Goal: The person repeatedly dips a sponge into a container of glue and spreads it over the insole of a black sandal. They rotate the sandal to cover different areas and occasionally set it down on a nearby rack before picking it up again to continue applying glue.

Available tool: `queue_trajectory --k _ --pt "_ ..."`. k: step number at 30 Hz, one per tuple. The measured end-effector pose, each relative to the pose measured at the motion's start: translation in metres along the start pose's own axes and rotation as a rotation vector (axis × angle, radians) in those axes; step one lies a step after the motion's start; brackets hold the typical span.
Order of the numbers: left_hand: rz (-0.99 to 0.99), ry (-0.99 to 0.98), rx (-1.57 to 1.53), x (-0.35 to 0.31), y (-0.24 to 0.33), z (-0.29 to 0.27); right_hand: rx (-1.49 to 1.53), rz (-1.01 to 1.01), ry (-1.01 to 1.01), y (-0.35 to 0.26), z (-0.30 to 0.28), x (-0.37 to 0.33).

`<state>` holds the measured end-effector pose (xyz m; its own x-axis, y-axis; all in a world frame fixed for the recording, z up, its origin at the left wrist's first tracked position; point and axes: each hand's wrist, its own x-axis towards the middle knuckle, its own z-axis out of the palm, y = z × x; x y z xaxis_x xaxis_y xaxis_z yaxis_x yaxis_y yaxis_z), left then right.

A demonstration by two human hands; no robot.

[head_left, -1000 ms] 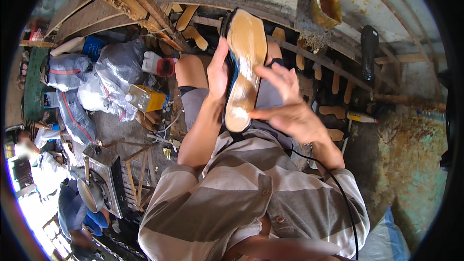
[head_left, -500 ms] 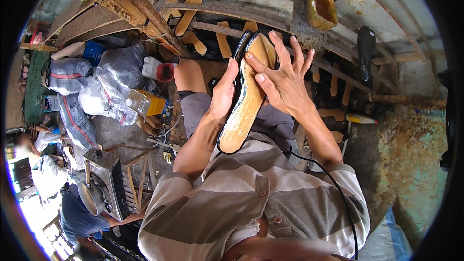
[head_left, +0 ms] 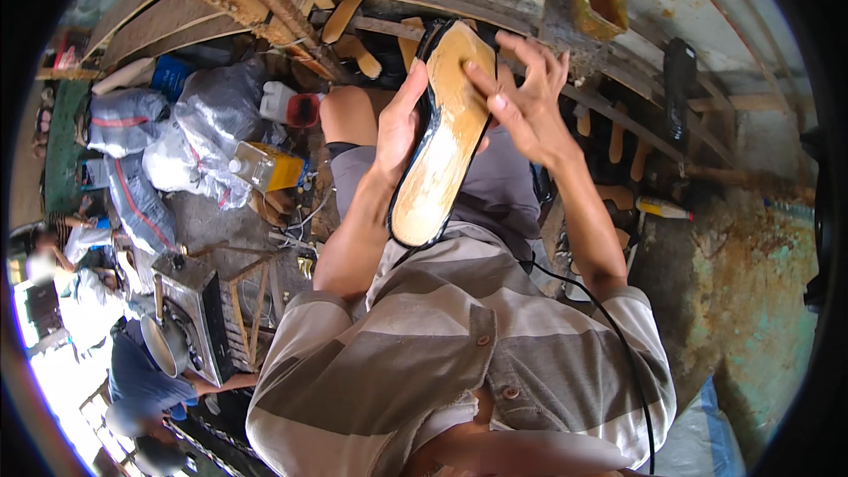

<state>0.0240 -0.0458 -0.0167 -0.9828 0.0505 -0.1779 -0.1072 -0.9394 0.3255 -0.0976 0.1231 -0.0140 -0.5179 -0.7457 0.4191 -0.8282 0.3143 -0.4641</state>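
Note:
A shoe with its tan sole (head_left: 431, 168) turned up lies slanted in front of my chest. The sole shines as if wet, brightest toward the near end, and a black edge runs round it. My left hand (head_left: 399, 128) grips the shoe along its left side, thumb up by the far half and fingers hidden beneath. My right hand (head_left: 528, 106) has its fingers spread over the far right part of the sole. One fingertip seems to touch the shiny surface; the hand is slightly blurred.
Wooden racks at the back hold several tan sole pieces (head_left: 343, 19). A yellowish tub (head_left: 601, 4) sits on the rack, with a black shoe (head_left: 678, 79) to its right. Plastic bags (head_left: 216, 110) and a yellow can (head_left: 265, 166) stand left. A co-worker (head_left: 146, 380) is lower left, beside a stove (head_left: 190, 318).
The shoe has tipped and come nearer to my chest, so more of its sole faces up. My right hand's finger has slid to the right across the sole.

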Motion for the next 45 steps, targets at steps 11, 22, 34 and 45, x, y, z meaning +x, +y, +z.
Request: queue_trajectory --k 11,22,34,45 --pt "0.524 0.392 0.248 0.007 0.012 -0.046 0.469 -0.109 -0.054 -0.055 0.036 -0.041" --pt "1.033 0.803 0.291 -0.052 0.047 -0.151 1.006 0.53 -0.833 -0.014 0.125 0.002" --pt "1.073 0.891 0.249 -0.107 0.054 -0.14 0.24 0.915 -0.292 0.125 0.319 0.196" --pt "1.035 0.818 0.348 -0.094 0.045 -0.154 0.483 0.966 -0.362 0.12 0.278 0.153"
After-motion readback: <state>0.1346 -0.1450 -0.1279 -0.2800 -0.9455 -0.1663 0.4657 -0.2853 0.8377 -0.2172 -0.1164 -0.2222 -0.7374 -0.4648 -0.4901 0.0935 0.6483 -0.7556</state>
